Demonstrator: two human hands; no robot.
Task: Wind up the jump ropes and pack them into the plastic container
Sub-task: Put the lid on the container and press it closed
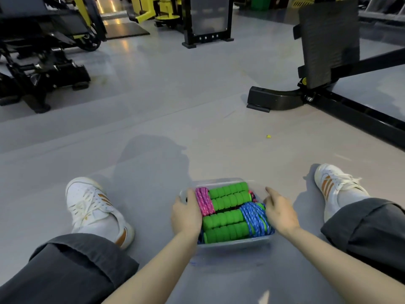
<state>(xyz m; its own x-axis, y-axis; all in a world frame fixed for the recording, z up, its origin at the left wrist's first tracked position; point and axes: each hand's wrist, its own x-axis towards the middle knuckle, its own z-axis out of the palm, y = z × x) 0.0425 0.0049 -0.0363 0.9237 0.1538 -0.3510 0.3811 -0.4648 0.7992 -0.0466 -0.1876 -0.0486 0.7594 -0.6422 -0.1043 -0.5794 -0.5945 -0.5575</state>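
Observation:
A clear plastic container (pixel 237 242) stands on the grey floor between my spread legs. Inside lie two wound jump ropes with green foam handles (pixel 225 226). One is bound in pink cord (pixel 205 200) at the back left, the other in blue cord (pixel 254 218) at the front right. My left hand (pixel 186 213) grips the container's left wall, thumb beside the pink cord. My right hand (pixel 281 212) is on the right wall by the blue cord. Its index finger points forward and its other fingers curl down over the rim.
My white sneakers lie to the left (pixel 96 209) and right (pixel 335 183) of the container. A black machine base (pixel 274 99) stands ahead on the right, and black-and-yellow gym machines (pixel 43 69) at the far left. A small yellow scrap (pixel 268 136) lies on the floor.

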